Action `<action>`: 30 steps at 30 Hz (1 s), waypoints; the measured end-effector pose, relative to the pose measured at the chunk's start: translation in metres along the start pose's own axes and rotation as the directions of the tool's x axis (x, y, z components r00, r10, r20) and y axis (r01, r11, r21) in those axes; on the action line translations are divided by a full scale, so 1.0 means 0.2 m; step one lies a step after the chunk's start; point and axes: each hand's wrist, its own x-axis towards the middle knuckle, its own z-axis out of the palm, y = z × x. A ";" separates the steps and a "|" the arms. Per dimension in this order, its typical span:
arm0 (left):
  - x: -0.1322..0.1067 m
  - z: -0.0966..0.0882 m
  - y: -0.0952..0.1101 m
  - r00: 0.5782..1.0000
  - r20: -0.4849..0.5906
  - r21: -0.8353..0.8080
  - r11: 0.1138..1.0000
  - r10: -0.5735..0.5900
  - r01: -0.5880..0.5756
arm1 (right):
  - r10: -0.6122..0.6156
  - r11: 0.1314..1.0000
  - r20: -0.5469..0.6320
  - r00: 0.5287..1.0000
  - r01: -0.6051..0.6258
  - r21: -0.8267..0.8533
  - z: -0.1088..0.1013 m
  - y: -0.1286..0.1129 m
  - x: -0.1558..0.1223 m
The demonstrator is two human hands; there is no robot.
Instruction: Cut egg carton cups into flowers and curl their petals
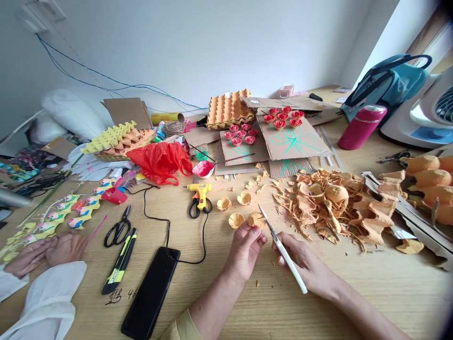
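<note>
My left hand pinches a small orange cup cut from egg-carton pulp, its rim shaped like petals. White-handled scissors are in my right hand, fingers closed around the handle and blades pointing up beside the cup. Whether the blades touch the cup I cannot tell. Just beyond my left hand lie three finished-looking petal cups, one of them the nearest cup, another a flower-shaped cup. Small pulp crumbs lie on the wooden table around my hands.
Carton scraps heap at the right. Red paper flowers sit on cardboard behind. A yellow glue gun, black scissors, a utility knife and a phone lie left. Another person's hands work at far left.
</note>
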 end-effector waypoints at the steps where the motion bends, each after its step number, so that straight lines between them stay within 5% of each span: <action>1: 0.00 0.00 0.00 1.000 -0.004 -0.003 1.000 0.006 -0.006 | 0.001 1.000 -0.004 1.000 -0.001 -0.028 0.00 0.00 0.00; 9: 0.00 0.01 0.00 0.999 -0.042 0.018 1.000 0.005 -0.005 | -0.084 0.979 -0.062 0.995 0.071 -0.193 -0.01 -0.02 0.02; 19: -0.02 0.06 0.01 0.998 -0.052 0.155 0.987 0.042 -0.033 | -0.065 0.995 0.058 0.996 0.069 -0.071 -0.02 -0.01 0.00; 30: -0.04 0.09 0.00 0.999 0.042 0.098 0.995 -0.018 0.014 | -0.225 0.971 0.025 0.974 0.226 -0.080 -0.02 0.03 0.01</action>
